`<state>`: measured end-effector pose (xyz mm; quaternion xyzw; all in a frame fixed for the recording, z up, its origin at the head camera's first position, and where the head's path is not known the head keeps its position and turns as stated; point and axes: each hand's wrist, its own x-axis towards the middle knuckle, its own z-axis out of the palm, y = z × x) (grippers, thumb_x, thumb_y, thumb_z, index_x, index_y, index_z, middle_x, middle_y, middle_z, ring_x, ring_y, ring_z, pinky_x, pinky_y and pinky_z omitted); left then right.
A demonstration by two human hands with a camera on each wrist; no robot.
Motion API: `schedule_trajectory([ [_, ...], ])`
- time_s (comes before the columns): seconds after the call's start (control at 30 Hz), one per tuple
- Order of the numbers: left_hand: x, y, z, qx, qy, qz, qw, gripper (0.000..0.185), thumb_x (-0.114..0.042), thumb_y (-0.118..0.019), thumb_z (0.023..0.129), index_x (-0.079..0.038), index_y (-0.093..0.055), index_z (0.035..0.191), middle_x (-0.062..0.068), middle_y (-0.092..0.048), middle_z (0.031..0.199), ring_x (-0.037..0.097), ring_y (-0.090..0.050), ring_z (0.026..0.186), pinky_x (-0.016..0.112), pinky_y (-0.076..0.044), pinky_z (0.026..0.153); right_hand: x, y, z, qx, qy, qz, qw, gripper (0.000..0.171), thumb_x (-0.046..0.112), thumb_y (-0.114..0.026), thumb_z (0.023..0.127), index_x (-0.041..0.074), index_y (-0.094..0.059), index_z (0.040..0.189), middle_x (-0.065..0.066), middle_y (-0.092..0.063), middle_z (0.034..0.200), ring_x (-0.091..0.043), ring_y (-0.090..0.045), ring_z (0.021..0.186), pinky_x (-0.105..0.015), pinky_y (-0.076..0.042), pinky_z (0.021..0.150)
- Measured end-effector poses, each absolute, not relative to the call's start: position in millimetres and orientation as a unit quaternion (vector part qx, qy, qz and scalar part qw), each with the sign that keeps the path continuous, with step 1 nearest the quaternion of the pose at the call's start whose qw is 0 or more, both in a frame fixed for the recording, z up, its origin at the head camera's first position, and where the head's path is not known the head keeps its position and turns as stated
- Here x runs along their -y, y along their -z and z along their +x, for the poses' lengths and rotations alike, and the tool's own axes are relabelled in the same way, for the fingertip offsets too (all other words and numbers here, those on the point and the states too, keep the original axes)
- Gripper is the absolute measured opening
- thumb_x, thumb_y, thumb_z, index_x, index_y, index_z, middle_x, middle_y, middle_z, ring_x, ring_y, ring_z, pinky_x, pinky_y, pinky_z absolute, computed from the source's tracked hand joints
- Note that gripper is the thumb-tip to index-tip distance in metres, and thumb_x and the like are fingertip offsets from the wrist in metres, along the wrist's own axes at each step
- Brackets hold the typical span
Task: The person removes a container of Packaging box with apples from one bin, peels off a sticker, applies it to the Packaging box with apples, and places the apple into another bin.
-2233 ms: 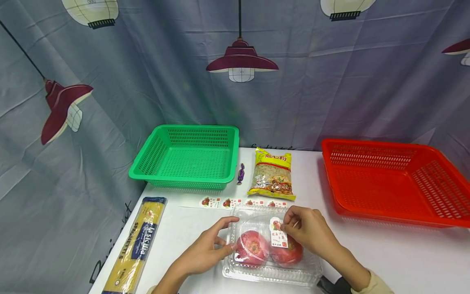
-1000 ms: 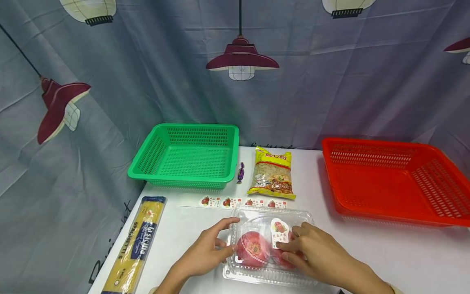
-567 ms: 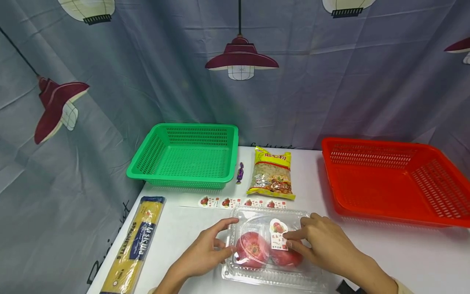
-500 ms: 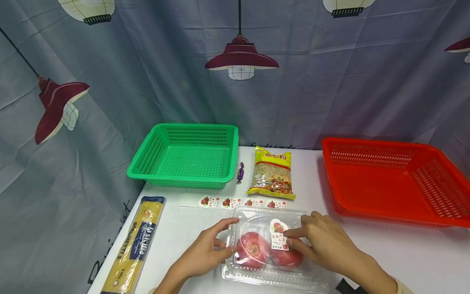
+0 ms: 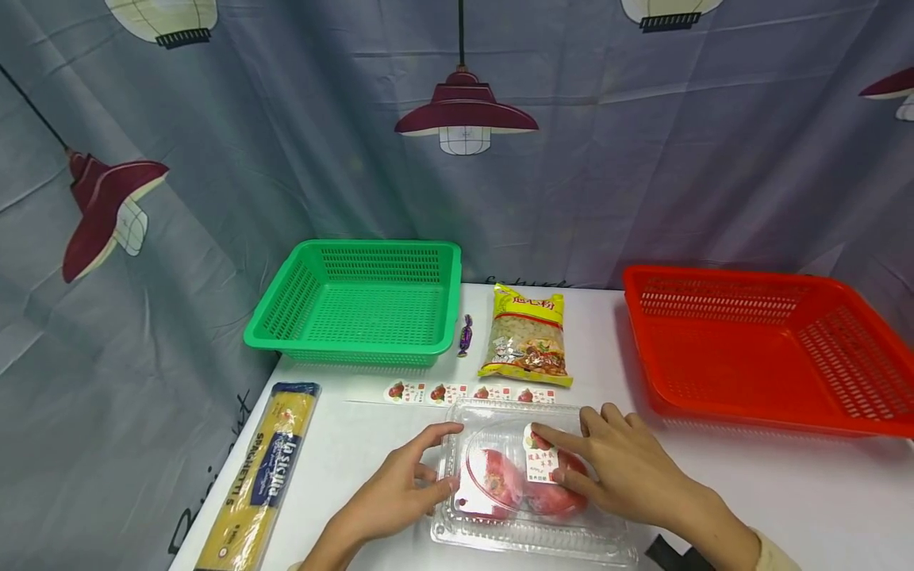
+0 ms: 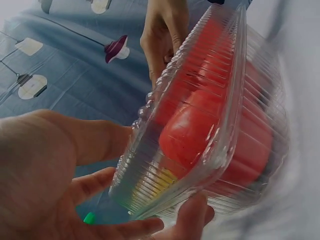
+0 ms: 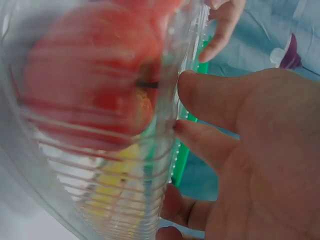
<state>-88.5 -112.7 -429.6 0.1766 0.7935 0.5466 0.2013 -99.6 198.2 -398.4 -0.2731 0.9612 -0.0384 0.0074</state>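
Head view: right hand [image 5: 624, 468] lies flat, fingers straight, pressing the sticker [image 5: 540, 457] onto the clear box [image 5: 524, 535] of red fruit; left hand [image 5: 400, 492] clasps its left edge. Box sits on the white counter [image 5: 785, 492].

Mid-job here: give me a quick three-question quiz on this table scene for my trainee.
1. True or false: the green basket holds the spaghetti pack.
2. Which hand presses the label on the clear clamshell box? A) left hand B) right hand
3. What lies between the green basket and the yellow snack bag?

Key: 1. False; it lies on the table. 2. B. 3. A purple-wrapped candy.
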Motion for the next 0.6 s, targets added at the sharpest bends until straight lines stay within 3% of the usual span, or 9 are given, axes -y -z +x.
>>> schedule_trajectory([
  [0.23, 112, 434, -86, -0.789, -0.547, 0.186, 0.211, 0.063, -0.029, -0.062, 0.089, -0.037, -0.028, 0.141, 0.011, -0.034, 0.14, 0.017, -0.062, 0.064, 0.032, -0.049, 0.048, -204, 400, -99, -0.959, 0.087, -0.269, -0.015, 0.055, 0.052, -0.068, 0.077, 0.046, -0.051, 0.129, 0.012, -0.042, 0.08, -0.009, -0.033, 0.073, -0.027, -0.031, 0.061],
  [0.47, 111, 435, -85, -0.795, -0.54, 0.171, 0.216, 0.067, -0.032, -0.065, 0.087, -0.039, -0.026, 0.141, 0.013, -0.035, 0.139, 0.017, -0.06, 0.071, 0.032, -0.049, 0.052, -213, 401, -99, -0.964, 0.148, -0.22, -0.006, 0.047, 0.062, -0.061, 0.078, 0.047, -0.057, 0.122, 0.015, -0.045, 0.08, -0.006, -0.036, 0.074, -0.03, -0.033, 0.065],
  [0.6, 111, 434, -84, -0.794, -0.543, 0.167, 0.217, 0.067, -0.03, -0.065, 0.086, -0.04, -0.028, 0.14, 0.015, -0.037, 0.137, 0.017, -0.061, 0.071, 0.032, -0.049, 0.053, -222, 404, -98, -0.955, 0.212, -0.205, -0.021, 0.045, 0.047, -0.073, 0.075, 0.042, -0.062, 0.118, 0.018, -0.044, 0.077, -0.006, -0.041, 0.073, -0.029, -0.036, 0.065],
])
